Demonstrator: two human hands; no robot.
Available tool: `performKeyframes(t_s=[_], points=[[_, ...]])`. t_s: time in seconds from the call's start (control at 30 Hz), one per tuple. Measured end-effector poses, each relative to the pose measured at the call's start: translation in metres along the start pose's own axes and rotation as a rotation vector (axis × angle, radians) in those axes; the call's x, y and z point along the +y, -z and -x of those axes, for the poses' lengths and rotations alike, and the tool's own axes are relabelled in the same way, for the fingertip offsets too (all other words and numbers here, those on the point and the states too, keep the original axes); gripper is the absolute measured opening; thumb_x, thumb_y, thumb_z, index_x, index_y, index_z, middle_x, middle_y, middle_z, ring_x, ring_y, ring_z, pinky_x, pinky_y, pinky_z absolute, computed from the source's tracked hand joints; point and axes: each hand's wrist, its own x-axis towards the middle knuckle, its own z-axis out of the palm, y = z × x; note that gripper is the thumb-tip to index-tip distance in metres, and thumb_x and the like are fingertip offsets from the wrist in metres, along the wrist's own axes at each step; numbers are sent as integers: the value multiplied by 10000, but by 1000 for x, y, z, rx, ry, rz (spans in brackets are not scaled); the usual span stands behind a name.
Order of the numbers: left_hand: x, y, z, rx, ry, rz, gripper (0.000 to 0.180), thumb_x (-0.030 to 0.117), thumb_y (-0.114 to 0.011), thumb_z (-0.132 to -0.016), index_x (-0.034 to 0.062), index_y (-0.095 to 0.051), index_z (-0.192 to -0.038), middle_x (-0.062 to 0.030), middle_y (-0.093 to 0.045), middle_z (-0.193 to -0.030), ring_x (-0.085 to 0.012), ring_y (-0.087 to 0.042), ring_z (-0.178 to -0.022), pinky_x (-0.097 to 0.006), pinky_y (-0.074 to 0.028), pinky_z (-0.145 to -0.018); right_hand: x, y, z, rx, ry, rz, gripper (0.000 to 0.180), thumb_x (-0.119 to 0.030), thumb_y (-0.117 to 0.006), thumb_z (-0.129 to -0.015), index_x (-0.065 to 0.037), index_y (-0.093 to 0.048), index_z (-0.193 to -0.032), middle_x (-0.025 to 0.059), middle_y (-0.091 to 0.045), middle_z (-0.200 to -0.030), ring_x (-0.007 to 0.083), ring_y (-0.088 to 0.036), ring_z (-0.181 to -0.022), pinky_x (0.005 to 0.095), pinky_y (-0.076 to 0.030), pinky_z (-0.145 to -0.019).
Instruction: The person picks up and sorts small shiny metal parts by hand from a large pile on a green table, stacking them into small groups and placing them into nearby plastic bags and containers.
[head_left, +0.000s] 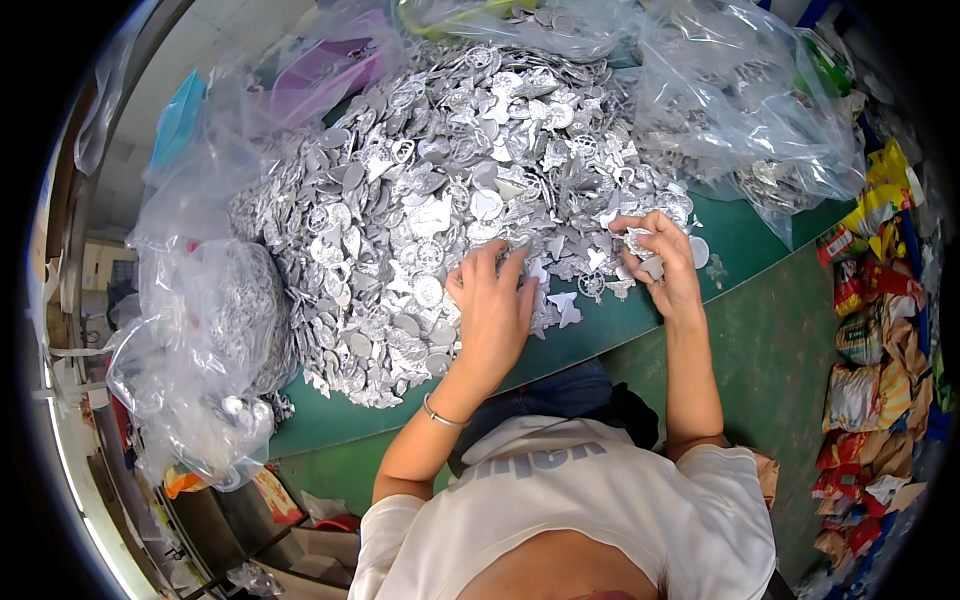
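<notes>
The left hand (490,318) rests over the near side of a heap of silver metal pieces (420,190), its fingers bent and set a little apart, tips down among the pieces; whether they pinch one, I cannot tell. The right hand (677,268) is held at the right edge of the heap, its fingers curled in toward the thumb around a few small pieces (648,264) (how many is hidden by the fingers).

The heap spreads out beyond the fingers of both hands and well to the left of the left ones. A pale round disc (698,251) lies just right of the right fingers, and a pointed flat piece (565,309) lies between the two hands, on the green table (590,335).

Beyond the right fingers and off to their right sits a clear plastic bag (745,95) with more metal pieces in it. Well left of the left fingers, another filled bag (215,320) slumps at the heap's side, and a purple tub (325,78) shows through plastic far beyond them. Behind the left fingers, a bracelet (443,413) circles the wrist. Far right of the right fingers, colourful packets (865,340) are piled.
</notes>
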Motion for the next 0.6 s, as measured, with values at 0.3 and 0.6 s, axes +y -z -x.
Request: performKeyframes(t_s=[0.3,0.6], points=[[10,-10,-20,-15,-58,-15,341,113,-662,-749,48,-571,-1071,-118,-491,-1131,-285,-446,-1062,-432,-283,-893,9,10,-33,259,703,989,152,-8,-554,-821,-5,-416,-886,155,-608,-803,261,-608,-725,323,-467,-666],[17,-16,-27,-37,-66,-21,358,118,-658,-753,52,-567,-1093,-122,-487,-1129,-292,-445,-1062,-450,-282,-897,-26,-1,-45,82,700,1110,191,-24,-546,-836,-36,-611,-1014,131,-586,-912,304,-573,-780,329,-448,-700]])
